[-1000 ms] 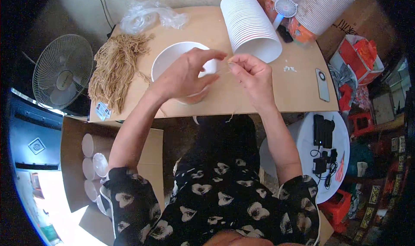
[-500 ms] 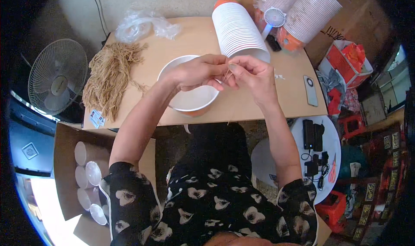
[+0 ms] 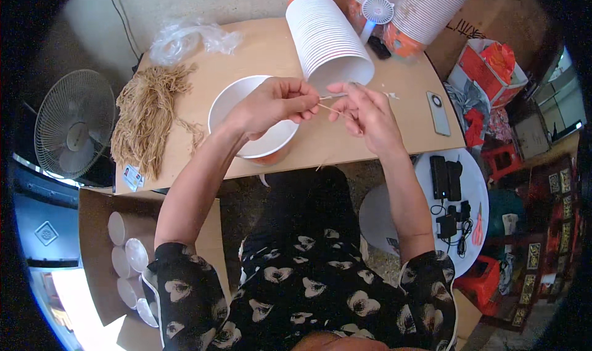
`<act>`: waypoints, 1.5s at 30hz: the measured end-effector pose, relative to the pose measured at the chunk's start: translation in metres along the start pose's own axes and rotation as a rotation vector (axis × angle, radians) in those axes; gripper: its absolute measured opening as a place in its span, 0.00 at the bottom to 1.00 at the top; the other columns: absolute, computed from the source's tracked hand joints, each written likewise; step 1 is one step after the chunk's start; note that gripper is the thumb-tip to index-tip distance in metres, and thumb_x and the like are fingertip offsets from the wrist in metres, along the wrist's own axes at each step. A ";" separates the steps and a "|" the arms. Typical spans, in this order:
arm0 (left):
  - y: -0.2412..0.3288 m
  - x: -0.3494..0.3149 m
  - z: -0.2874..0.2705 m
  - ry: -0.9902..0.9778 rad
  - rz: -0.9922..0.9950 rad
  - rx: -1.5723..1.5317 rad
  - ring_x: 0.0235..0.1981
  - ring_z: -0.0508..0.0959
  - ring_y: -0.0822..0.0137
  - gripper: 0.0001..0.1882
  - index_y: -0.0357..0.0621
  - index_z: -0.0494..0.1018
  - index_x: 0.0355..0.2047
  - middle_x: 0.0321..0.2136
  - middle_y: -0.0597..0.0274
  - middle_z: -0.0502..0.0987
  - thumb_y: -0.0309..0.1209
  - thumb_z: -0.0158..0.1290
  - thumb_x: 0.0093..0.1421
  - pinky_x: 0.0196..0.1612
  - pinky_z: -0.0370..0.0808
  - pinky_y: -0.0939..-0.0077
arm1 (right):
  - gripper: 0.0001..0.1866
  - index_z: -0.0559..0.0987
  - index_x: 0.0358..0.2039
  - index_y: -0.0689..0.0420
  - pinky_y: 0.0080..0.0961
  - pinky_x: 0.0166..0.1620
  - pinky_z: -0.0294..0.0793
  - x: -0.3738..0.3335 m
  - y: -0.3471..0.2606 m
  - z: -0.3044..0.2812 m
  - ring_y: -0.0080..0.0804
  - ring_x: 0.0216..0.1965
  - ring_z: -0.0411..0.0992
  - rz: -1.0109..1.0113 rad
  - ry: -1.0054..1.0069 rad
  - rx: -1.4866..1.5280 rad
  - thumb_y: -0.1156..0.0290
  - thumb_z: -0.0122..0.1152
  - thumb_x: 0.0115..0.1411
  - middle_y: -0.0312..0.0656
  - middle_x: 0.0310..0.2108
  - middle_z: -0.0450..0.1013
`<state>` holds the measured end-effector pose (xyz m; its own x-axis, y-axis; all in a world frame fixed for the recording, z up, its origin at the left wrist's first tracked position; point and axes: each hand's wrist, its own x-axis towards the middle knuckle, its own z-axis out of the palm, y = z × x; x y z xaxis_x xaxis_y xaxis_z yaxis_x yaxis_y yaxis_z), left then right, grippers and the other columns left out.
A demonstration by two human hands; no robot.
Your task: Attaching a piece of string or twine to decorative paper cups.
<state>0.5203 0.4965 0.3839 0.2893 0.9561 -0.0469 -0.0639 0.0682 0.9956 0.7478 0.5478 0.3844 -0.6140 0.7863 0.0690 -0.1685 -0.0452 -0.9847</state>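
My left hand (image 3: 277, 109) is closed in a pinch over the white paper bucket (image 3: 220, 98), which has an orange outside. From its fingertips a thin tan strand (image 3: 329, 108) stretches across to my right hand (image 3: 372, 118). The right fingers are curled around the strand's other end, with some fingers apart from each other. Both hands are raised above the table near its front edge. A heap of tan, noodle-like strands (image 3: 148, 114) lies to the left of the bucket, with a few loose strands (image 3: 192, 132) beside it.
A long stack of nested white buckets (image 3: 327, 33) lies behind my hands, with more stacks (image 3: 428, 12) at the back right. A small handheld fan (image 3: 377, 11), a phone (image 3: 438, 113) and a plastic bag (image 3: 194, 40) are on the table (image 3: 259, 36). A box of clear cups (image 3: 126, 255) stands lower left.
My hands have moved slightly apart, and the strand now spans the gap between them. The right fingers have loosened from their tight pinch. The whole view has shifted a little.
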 end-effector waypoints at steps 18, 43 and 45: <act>-0.003 0.002 0.011 -0.065 0.006 0.166 0.40 0.79 0.77 0.16 0.44 0.75 0.46 0.38 0.66 0.81 0.42 0.46 0.73 0.38 0.75 0.83 | 0.06 0.80 0.40 0.64 0.14 0.32 0.69 -0.005 0.001 -0.003 0.14 0.29 0.70 -0.323 0.075 -0.410 0.74 0.60 0.66 0.31 0.28 0.75; -0.007 0.003 0.006 -0.059 0.082 -0.045 0.37 0.81 0.74 0.09 0.37 0.78 0.43 0.35 0.63 0.81 0.23 0.58 0.63 0.44 0.78 0.81 | 0.08 0.84 0.37 0.56 0.10 0.23 0.54 -0.003 0.015 -0.017 0.08 0.21 0.60 -0.085 0.054 -0.021 0.66 0.67 0.61 0.26 0.23 0.71; -0.005 0.000 0.010 -0.044 0.097 0.011 0.38 0.80 0.74 0.10 0.37 0.77 0.44 0.36 0.63 0.81 0.23 0.58 0.63 0.45 0.78 0.80 | 0.08 0.84 0.37 0.57 0.10 0.22 0.53 -0.002 0.018 -0.013 0.08 0.20 0.60 -0.042 0.079 0.025 0.67 0.66 0.61 0.27 0.22 0.71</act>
<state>0.5304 0.4937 0.3800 0.3240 0.9446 0.0533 -0.0829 -0.0278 0.9962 0.7559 0.5534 0.3649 -0.5434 0.8339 0.0963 -0.2124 -0.0256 -0.9769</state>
